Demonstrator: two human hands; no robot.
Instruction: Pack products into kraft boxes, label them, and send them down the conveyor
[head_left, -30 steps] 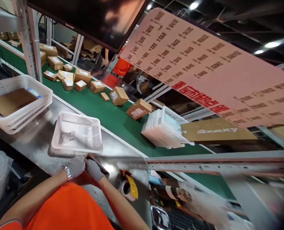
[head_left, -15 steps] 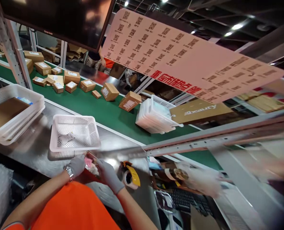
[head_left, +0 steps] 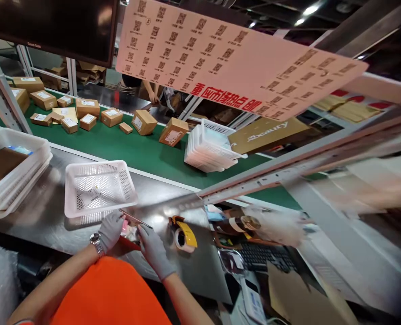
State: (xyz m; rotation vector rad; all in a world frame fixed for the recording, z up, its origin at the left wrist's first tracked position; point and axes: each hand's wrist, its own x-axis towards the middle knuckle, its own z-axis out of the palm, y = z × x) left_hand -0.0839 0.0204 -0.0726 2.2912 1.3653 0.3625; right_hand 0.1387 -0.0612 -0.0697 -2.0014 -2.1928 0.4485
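Head view: both my gloved hands work at the near edge of the steel desk, just in front of the white basket. My left hand curls over one side of a small box with its lid up, fingers bent and resting on the edge. My right hand lies on the other side, fingers stretched flat toward the flap; whether it truly grips anything I cannot tell. Something pink shows inside the box between my hands.

A slip of paper lies on the basket's floor. Right of the basket, just beyond my right hand, sits a tape dispenser with its yellow guard. Behind the basket runs the green belt, carrying brown parcels and a stack of white baskets. Left of the basket stands a bigger tray holding flat cardboard.

To do this well, I judge, I should steady the box with my left hand, keep the contents below the rim, and press the flap down evenly so nothing catches.
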